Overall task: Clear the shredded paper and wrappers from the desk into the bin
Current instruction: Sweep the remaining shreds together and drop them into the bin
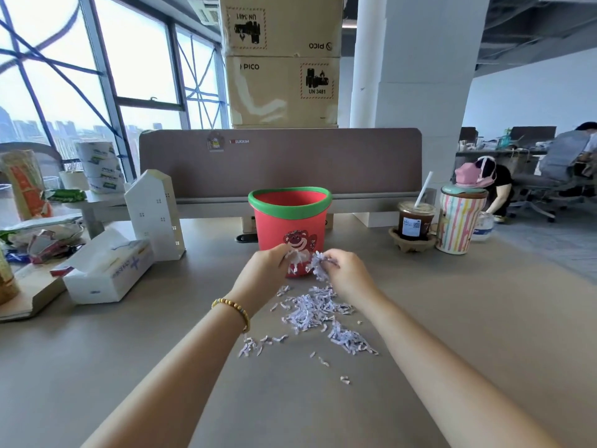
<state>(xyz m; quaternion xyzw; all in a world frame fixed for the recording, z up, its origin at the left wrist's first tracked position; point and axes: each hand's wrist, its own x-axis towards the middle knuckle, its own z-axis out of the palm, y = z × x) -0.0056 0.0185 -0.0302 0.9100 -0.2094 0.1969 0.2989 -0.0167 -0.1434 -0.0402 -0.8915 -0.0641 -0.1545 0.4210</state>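
Observation:
A red bin [290, 218] with a green rim and a bear picture stands upright on the grey desk [129, 350], straight ahead. Pale shredded paper [315, 310] lies scattered on the desk in front of it. My left hand [265, 270] grips a small bunch of shreds just in front of the bin's lower wall. My right hand [345, 273] pinches a second bunch of shreds [318, 266] beside it. Both hands are lifted a little above the pile. Wrappers [45, 244] lie in a heap at the far left.
A white tissue box [106, 270] and a white house-shaped holder [155, 215] stand to the left of the bin. To the right are an iced coffee cup [415, 221] in a pulp tray and a striped tumbler [458, 218]. A brown partition [281, 163] closes the desk's back.

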